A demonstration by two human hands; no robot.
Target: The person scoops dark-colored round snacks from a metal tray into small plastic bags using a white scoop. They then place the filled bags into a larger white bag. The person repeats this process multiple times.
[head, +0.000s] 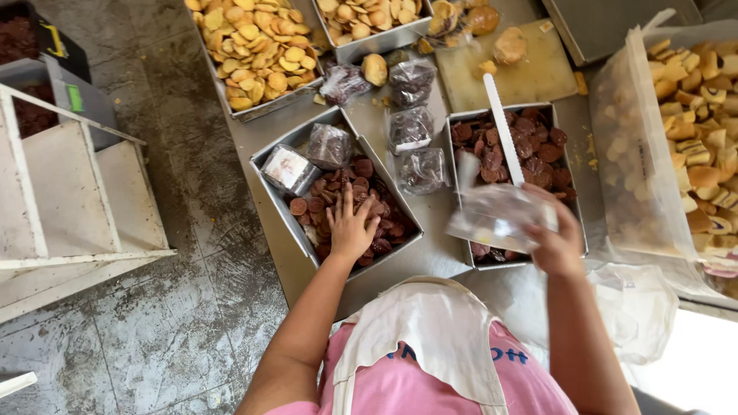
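My left hand [350, 227] lies spread, fingers apart, on a heap of dark brown round biscuits [384, 223] in a metal tray [270, 154]. Two filled clear packets [290, 169] rest at that tray's far end. My right hand [560, 242] grips a clear plastic bag [496, 215] and holds it over a second metal tray [455, 117] of dark biscuits. A white serrated plastic knife [501, 127] lies across that second tray, just beyond the bag.
Several filled packets [411, 127] lie between the two trays. Trays of pale yellow biscuits [254, 46] stand at the far side, with a cutting board [530, 73] beside them. A large clear bin [642, 154] of pale biscuits is at right. White steps [69, 192] stand on the floor at left.
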